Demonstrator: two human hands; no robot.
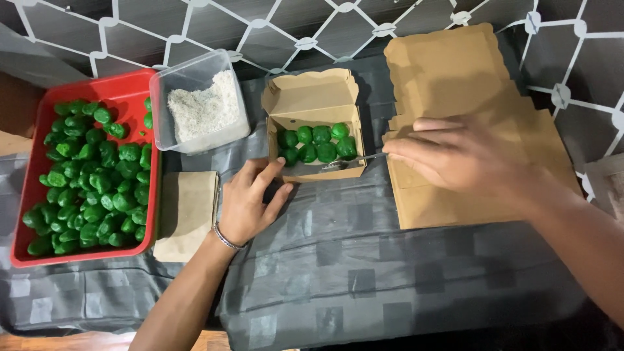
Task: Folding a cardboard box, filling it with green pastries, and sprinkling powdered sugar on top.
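Covering the table point(390, 273), a dark checked cloth point(338, 260).

Matt brown cardboard box point(314, 123) holds glossy green round sweets point(318, 143); a shiny thin metal spoon point(348, 161) rests over the smooth grey plastic sheet point(364, 260).

Your left hand point(250, 201) steadied the open cardboard box point(313, 123) of green sweets point(317, 143); your right hand point(455, 156) held a spoon point(351, 160) inside it. Red tray point(123, 91) sat at left.
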